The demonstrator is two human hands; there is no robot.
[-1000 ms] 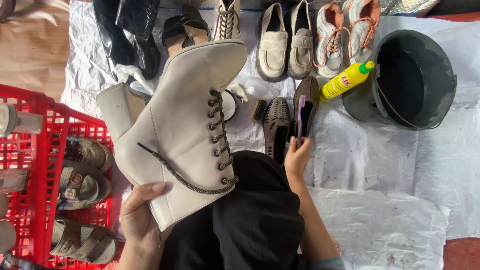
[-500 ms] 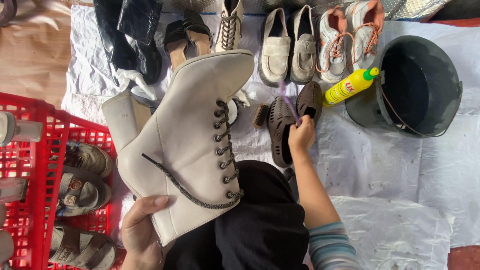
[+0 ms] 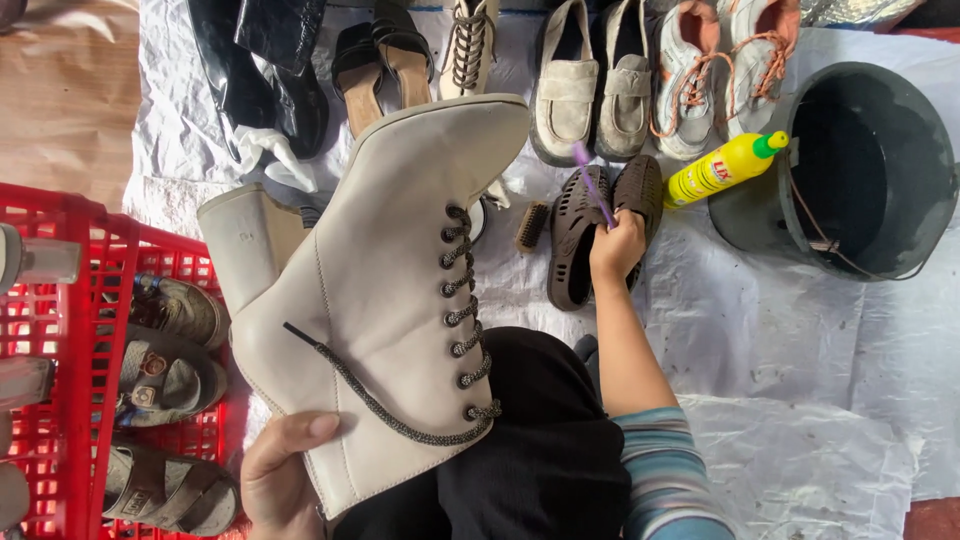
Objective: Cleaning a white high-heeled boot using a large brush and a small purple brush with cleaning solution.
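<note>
Left hand [image 3: 285, 470] grips the top of one cream lace-up boot [image 3: 385, 290], held over the lap. Right hand [image 3: 618, 245] is closed on one purple toothbrush [image 3: 592, 183], resting on two brown clogs [image 3: 600, 235]. Beyond: two loafers [image 3: 592, 80], two sneakers [image 3: 720, 60], one yellow bottle [image 3: 722, 168], one bucket [image 3: 850, 165]. Red crate [image 3: 70, 330], left, shows three sandals [image 3: 165, 375].

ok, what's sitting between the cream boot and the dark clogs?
In the head view, a small wooden brush lies on the white sheet between the cream boot and the dark clogs.
</note>
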